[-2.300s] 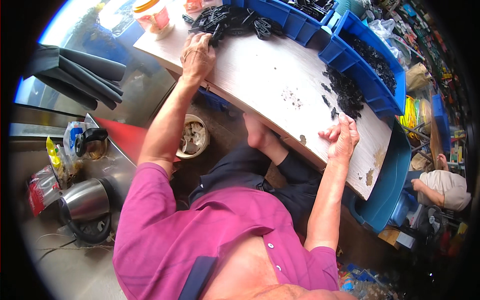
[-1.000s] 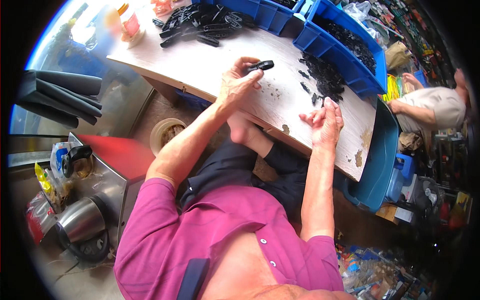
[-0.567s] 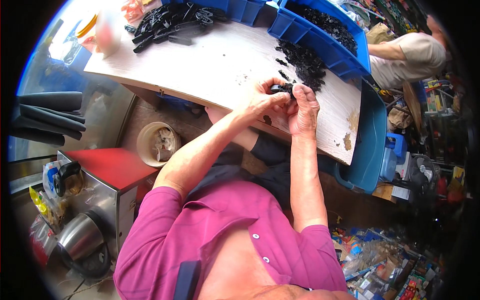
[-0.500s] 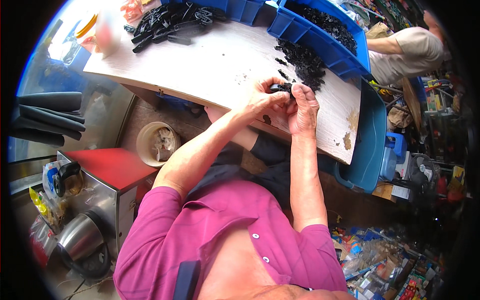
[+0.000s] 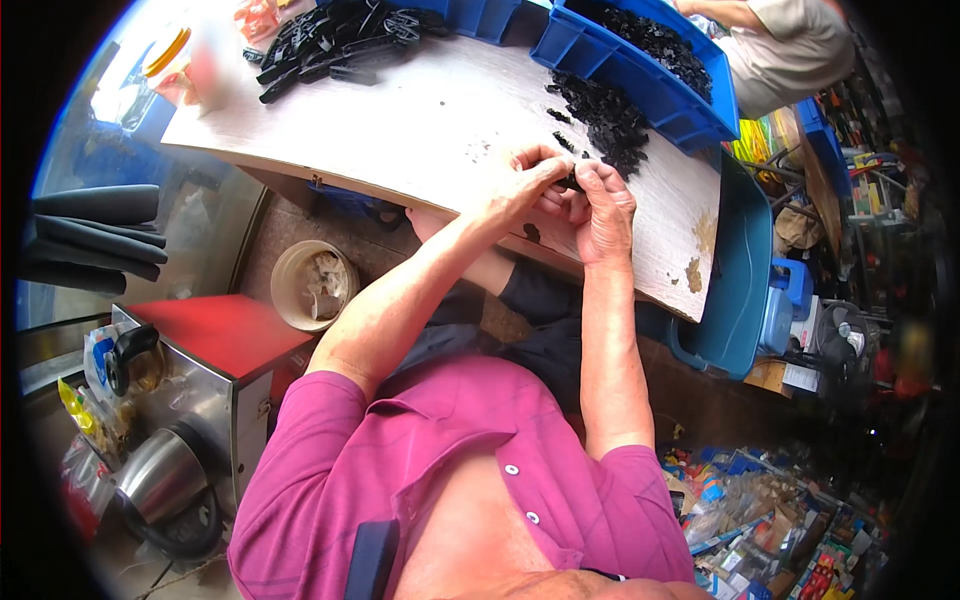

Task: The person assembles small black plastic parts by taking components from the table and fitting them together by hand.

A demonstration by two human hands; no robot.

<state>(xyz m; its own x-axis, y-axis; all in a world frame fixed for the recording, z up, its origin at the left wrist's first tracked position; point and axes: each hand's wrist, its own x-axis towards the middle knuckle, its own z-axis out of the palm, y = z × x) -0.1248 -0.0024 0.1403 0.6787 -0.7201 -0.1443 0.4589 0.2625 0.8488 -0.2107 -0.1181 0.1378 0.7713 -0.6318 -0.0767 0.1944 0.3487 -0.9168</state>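
Above the near right part of the pale table (image 5: 400,120), my left hand (image 5: 532,182) and my right hand (image 5: 606,208) meet, fingers closed in a pinch. Between them sits a small black plastic part (image 5: 570,180), mostly covered by the fingers, so its shape is hard to make out. Just beyond my hands lies a heap of small black pieces (image 5: 600,118), with a few loose ones at its left side. A pile of longer black plastic parts (image 5: 335,45) lies at the far left of the table.
A blue bin (image 5: 640,60) holding many small black pieces stands at the back right. Beside the table's right edge is a teal tub (image 5: 735,290). A whitish bucket (image 5: 312,285) sits below on the left, near a red-topped metal cabinet (image 5: 215,330). Another person (image 5: 790,50) is at the far right.
My fingers have closed further over the black part, which shows less than before. The person at the far right has shifted upward in view.
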